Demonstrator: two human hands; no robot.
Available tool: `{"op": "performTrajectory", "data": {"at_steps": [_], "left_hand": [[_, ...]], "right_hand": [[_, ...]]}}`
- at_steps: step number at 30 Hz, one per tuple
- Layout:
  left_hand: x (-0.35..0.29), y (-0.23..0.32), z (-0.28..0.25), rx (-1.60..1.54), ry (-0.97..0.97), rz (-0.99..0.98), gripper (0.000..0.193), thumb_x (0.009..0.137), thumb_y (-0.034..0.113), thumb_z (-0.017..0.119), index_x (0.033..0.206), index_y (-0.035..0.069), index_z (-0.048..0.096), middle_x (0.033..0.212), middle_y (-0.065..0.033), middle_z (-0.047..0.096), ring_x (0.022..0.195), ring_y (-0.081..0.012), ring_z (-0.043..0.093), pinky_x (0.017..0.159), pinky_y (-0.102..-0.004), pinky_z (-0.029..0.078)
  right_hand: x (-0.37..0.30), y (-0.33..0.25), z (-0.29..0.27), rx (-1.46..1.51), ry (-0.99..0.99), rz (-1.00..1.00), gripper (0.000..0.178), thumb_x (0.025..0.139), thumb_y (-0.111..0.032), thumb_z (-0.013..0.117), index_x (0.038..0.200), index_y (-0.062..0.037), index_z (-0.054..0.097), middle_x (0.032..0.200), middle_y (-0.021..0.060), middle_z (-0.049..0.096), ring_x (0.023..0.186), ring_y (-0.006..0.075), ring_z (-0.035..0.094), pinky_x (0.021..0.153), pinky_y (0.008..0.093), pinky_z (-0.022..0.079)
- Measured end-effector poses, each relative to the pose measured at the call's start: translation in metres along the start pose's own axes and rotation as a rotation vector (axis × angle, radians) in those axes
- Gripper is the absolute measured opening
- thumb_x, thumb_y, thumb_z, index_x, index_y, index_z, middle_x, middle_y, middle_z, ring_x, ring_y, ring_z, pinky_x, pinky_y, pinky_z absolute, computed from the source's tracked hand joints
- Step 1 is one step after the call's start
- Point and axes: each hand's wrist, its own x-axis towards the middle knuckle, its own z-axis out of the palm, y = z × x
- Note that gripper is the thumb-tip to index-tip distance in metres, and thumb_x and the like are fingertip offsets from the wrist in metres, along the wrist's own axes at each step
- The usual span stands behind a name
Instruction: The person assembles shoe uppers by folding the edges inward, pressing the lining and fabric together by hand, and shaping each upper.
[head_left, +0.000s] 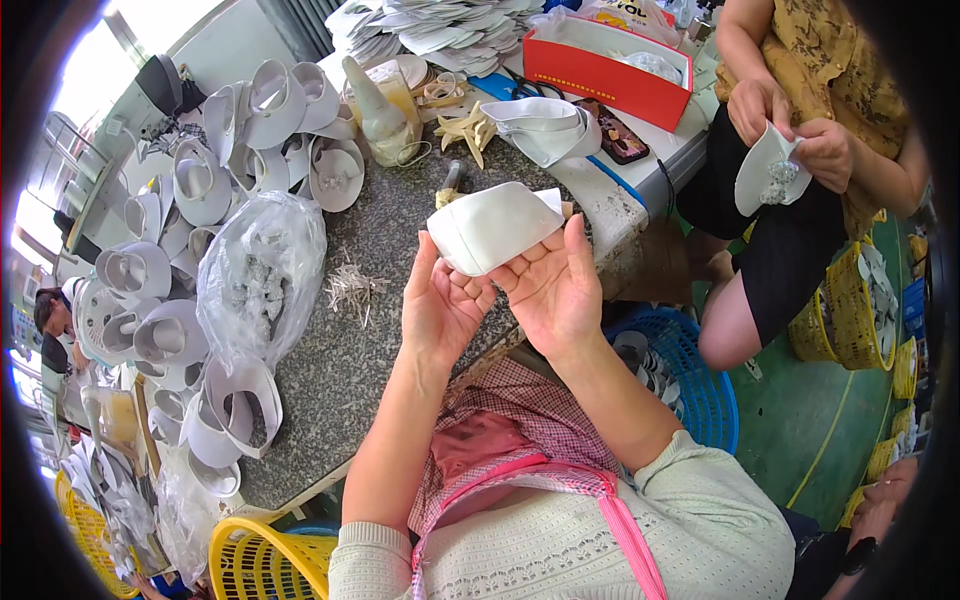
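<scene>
A smooth white shoe upper [490, 232] is held up in front of me above the stone-topped table [345, 400]. My left hand [447, 300] supports its near left side, with fingers curled beneath it. At the right end, my right hand [552, 290] grips it from below, palm up and thumb raised. The fingertips under the upper are partly hidden. Just behind it stands a tool with a dark metal end [452, 180]. A small pile of thin pale slivers [355, 292] lies on the table left of my hands.
White uppers [200, 185] crowd the table's left side, around a clear plastic bag [262, 280]. A glue-coated pot [385, 120], a red box [610, 75], scissors [535, 85] and a phone [612, 132] stand farther back. At right, another person's hands [790, 130] hold an upper with shiny ornament. A blue basket [722, 400] sits below.
</scene>
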Motion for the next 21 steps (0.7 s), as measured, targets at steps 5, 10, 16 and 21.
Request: {"op": "performTrajectory", "data": {"at_steps": [5,10,16,21], "left_hand": [[0.000,-0.003,-0.013,-0.024,-0.090,-0.014,0.050,0.091,0.044,0.038,0.112,-0.001,0.046,0.096,-0.0113,0.062,0.077,-0.0188,0.063,0.065,-0.0308,0.053],[-0.005,-0.003,-0.013,0.040,-0.011,-0.027,0.058,0.090,0.051,0.032,0.119,0.002,0.044,0.112,-0.0147,0.055,0.096,-0.0246,0.058,0.070,-0.0358,0.054],[-0.015,0.007,0.013,0.108,-0.074,-0.007,0.065,0.087,0.057,0.034,0.121,0.001,0.042,0.110,-0.0137,0.056,0.097,-0.0235,0.058,0.074,-0.0358,0.054],[-0.013,0.009,0.005,0.078,-0.128,-0.025,0.065,0.089,0.053,0.035,0.118,-0.005,0.041,0.106,-0.0180,0.055,0.085,-0.0253,0.061,0.070,-0.0333,0.054]], "right_hand": [[-0.003,0.005,0.001,-0.418,-0.056,-0.159,0.027,0.089,-0.013,0.048,0.108,0.0059,0.052,0.100,0.0134,0.060,0.086,0.0169,0.060,0.074,0.0281,0.049],[-0.007,0.011,-0.003,-0.714,-0.088,-0.303,0.020,0.086,-0.005,0.051,0.100,0.0066,0.058,0.092,0.0096,0.062,0.084,0.0117,0.058,0.072,0.0235,0.047],[-0.007,0.011,-0.009,-0.820,-0.113,-0.336,0.020,0.086,-0.005,0.051,0.100,0.0073,0.058,0.092,0.0095,0.062,0.081,0.0113,0.059,0.072,0.0234,0.047],[-0.004,0.004,-0.010,-0.591,-0.092,-0.147,0.022,0.087,-0.008,0.049,0.103,0.0067,0.055,0.093,0.0122,0.062,0.084,0.0176,0.061,0.072,0.0286,0.052]]}}
